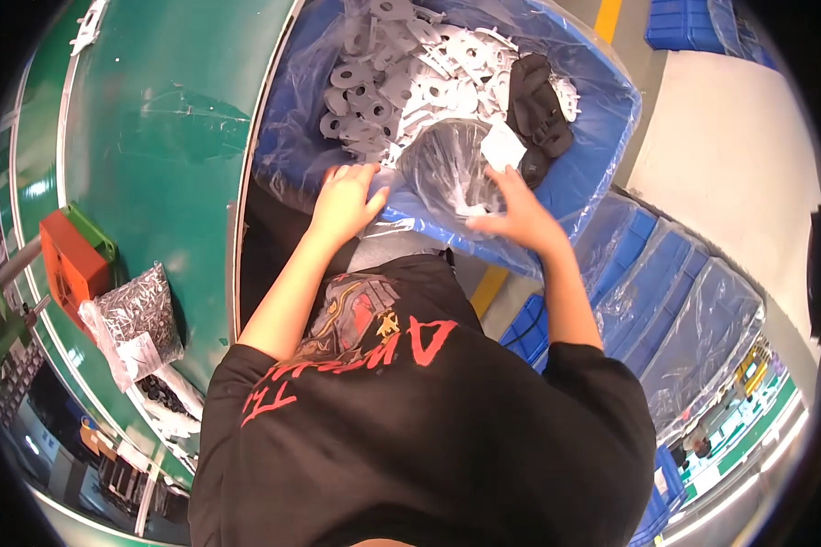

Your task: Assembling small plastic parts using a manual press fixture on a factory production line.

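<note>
In front of me is a blue plastic bin (622, 100) lined with clear film, holding a pile of white plastic parts (410, 77) with round holes. On the pile's near side rests a clear plastic bag (442, 169) with dark contents and a white label (503, 146). My right hand (524, 214) is at this bag, thumb and forefinger apart, the forefinger by the label. My left hand (345, 202) lies over the bin's near left rim, fingers spread on the film. Black moulded parts (540, 114) lie at the right inside the bin.
At the left stands a green-topped table (169, 118). It bears an orange bin (73, 260) and a clear bag of small metal parts (141, 314). Film-covered blue crates (657, 301) stand at the right, beside a pale surface (730, 137).
</note>
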A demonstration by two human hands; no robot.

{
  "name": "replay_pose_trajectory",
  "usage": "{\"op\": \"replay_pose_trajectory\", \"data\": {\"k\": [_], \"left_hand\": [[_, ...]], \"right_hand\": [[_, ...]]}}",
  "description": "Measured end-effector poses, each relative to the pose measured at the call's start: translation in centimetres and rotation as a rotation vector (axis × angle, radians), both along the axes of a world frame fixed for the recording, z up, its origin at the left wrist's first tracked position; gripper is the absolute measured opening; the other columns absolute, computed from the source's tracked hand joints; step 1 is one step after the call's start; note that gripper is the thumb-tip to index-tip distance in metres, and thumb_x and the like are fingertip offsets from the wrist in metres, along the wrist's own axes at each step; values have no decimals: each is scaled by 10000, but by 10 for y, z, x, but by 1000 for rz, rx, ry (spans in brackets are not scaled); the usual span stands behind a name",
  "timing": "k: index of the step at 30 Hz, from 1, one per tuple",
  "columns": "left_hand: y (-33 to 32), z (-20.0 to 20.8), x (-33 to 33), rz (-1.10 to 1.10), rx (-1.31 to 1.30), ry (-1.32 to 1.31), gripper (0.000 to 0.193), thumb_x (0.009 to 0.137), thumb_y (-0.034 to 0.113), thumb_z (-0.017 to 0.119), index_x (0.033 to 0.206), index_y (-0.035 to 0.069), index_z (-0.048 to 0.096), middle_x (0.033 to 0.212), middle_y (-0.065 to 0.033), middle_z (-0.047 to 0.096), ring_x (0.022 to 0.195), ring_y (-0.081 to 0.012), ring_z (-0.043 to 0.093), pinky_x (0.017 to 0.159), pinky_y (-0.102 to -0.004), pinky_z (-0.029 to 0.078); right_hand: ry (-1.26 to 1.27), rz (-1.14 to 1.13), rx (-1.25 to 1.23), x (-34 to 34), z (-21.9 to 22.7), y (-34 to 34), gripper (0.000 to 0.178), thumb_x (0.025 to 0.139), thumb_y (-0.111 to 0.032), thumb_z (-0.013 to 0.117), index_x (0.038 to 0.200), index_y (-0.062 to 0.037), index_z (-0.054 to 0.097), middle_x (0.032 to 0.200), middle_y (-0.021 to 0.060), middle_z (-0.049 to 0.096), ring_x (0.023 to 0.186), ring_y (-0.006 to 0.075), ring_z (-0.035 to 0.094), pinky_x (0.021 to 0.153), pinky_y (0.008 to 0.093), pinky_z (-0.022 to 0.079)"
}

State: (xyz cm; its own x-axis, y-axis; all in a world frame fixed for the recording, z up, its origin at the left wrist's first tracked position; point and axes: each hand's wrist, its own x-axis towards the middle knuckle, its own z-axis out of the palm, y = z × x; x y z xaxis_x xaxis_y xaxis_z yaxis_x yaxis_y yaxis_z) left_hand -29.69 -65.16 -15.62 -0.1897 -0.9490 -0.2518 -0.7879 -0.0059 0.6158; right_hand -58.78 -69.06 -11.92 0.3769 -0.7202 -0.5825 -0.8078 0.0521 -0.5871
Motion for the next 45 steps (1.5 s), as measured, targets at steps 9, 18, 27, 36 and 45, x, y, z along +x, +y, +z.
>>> {"op": "replay_pose_trajectory", "data": {"k": [9,18,27,36,45], "left_hand": [[8,-2,3,-232,-224,-135,462,752,388,640,1047,36,588,1007,-123,590,1045,-278,500,1013,-444,285],[20,-14,22,-251,-229,-98,488,730,378,642,1118,89,576,1091,-124,536,1119,-281,447,1068,-460,213],[9,-16,8,-197,-131,-299,434,718,373,655,1056,110,585,1037,-129,527,1076,-300,454,1018,-542,246],[6,-22,0,-200,-324,-378,446,679,341,705,1041,124,564,969,-107,541,994,-279,501,918,-523,357],[12,-19,6,-195,-259,-287,441,665,297,712,1034,106,563,981,-124,511,1011,-296,475,935,-528,356]], "right_hand": [[219,-308,-297,37,-23,74,363,746,-227,644,1037,-25,566,1320,262,355,1004,392,542,832,425,451],[151,-354,-292,30,-24,65,339,765,-302,592,973,-39,643,862,196,636,835,350,616,736,408,476],[438,-420,-830,42,-76,95,209,783,-271,518,770,-78,597,785,106,577,778,320,569,674,443,460],[417,-450,-802,41,-65,85,281,784,-327,499,790,-67,606,815,136,611,791,348,592,676,453,473],[267,-522,-455,33,-69,72,368,775,-320,550,768,40,629,730,228,624,728,379,622,685,444,459]]}}
